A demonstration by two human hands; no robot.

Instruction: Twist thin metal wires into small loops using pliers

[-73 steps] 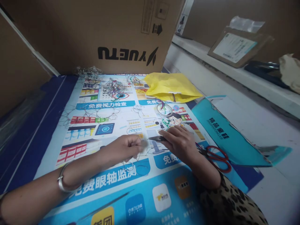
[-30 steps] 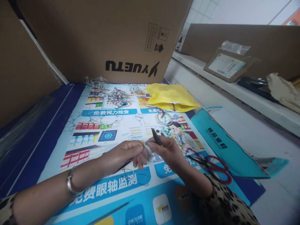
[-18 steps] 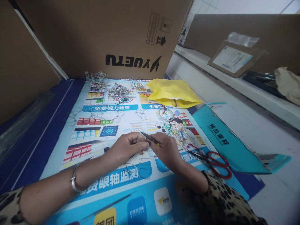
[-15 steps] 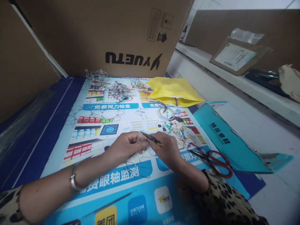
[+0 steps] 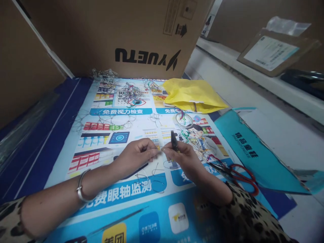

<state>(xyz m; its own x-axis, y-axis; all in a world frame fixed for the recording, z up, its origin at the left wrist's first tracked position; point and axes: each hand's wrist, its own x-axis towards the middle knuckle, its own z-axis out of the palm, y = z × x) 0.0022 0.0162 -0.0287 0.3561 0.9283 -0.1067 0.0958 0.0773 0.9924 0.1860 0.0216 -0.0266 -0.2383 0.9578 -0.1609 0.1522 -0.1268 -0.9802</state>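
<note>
My left hand (image 5: 140,156) is closed in a pinch over the printed sheet, a tiny yellowish piece (image 5: 158,147) at its fingertips. Just beside it, my right hand (image 5: 186,160) holds dark-tipped pliers (image 5: 174,140) with the jaws pointing up and away. The thumb and forefinger of that hand also pinch toward the small piece; whether they grip it is too small to tell. Below the hands lie thin loose wires (image 5: 158,173). Red-handled scissors (image 5: 233,173) rest to the right of my right hand.
Tangled wires (image 5: 130,91) and a wire heap (image 5: 105,76) lie toward the back. A yellow bag (image 5: 193,94) sits behind a clear ring-shaped roll (image 5: 184,120). Large cardboard (image 5: 101,30) stands at the back; a torn teal box piece (image 5: 253,152) lies right.
The pliers have swung from pointing left at my left fingers to pointing upward within my right hand. My right fingertips now meet near the left ones. The view has shifted slightly.
</note>
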